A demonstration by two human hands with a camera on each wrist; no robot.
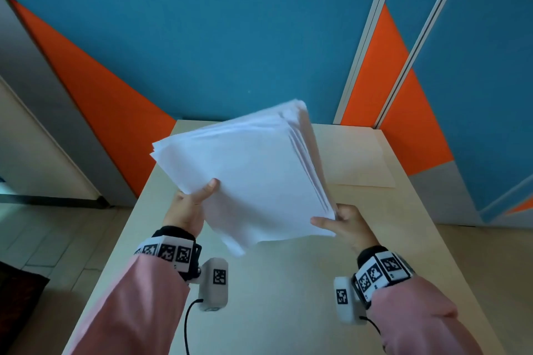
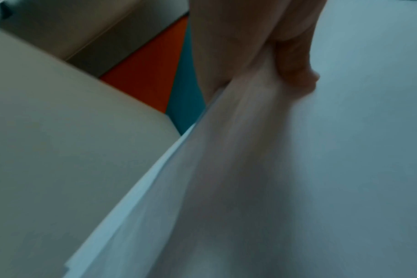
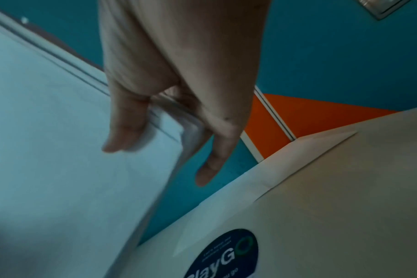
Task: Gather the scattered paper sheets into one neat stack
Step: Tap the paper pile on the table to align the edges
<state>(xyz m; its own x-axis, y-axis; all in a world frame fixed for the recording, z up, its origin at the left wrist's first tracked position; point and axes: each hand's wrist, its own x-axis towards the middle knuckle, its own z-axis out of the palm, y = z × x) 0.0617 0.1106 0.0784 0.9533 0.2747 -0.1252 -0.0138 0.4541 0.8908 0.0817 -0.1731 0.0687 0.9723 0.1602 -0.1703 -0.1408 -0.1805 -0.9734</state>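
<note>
A thick stack of white paper sheets [image 1: 253, 173] is held tilted in the air above the pale table [image 1: 288, 297], its edges slightly fanned. My left hand [image 1: 191, 204] grips the stack's left edge, thumb on top. My right hand [image 1: 343, 223] pinches the near right corner, thumb on top and fingers underneath. In the left wrist view the stack [image 2: 298, 188] fills the right side, blurred, with my left hand [image 2: 274, 56] at its edge. In the right wrist view my right hand [image 3: 169, 97] clamps the corner of the stack [image 3: 60, 150].
A cream sheet or envelope [image 1: 357, 158] lies flat at the table's far right; it shows as the sheet [image 3: 286, 165] in the right wrist view, near a dark round sticker [image 3: 224, 255]. Blue and orange wall panels [image 1: 230, 37] stand behind the table. Tiled floor lies at left.
</note>
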